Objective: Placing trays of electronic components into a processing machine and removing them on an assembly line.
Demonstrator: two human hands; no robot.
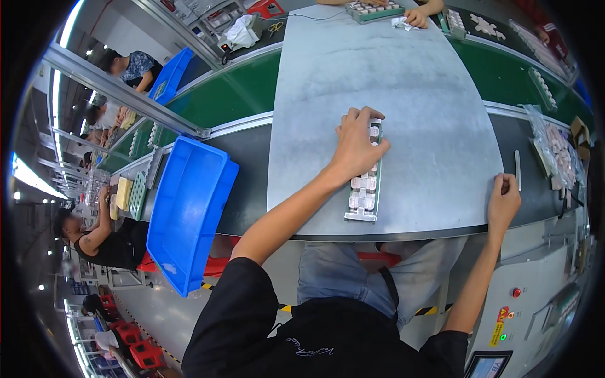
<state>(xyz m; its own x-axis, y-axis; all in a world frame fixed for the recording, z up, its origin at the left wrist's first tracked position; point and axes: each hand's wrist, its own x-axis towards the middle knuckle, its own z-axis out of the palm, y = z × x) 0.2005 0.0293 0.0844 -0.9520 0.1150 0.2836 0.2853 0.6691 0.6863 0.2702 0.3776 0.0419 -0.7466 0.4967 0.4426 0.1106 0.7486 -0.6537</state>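
A narrow green tray (377,200) holding a row of small whitish parts (362,196) lies lengthwise on the grey metal sheet before me. My left hand (362,143) reaches over its far half, thumb on the right side and fingers bent over the top end, gripping it. The palm and fingers hide some of the row. At the right border of the sheet, my right hand (505,198) is closed with its fingertips pinched together. Whatever it may hold cannot be made out. Just beyond it lies a thin pale strip (517,169).
A blue bin (189,208) stands at the left, overhanging the table edge. Green conveyor belts (230,94) run across on both sides. Plastic bags with pinkish parts (558,148) lie far right. A person's hand (416,17) works across the sheet near another filled tray (375,11).
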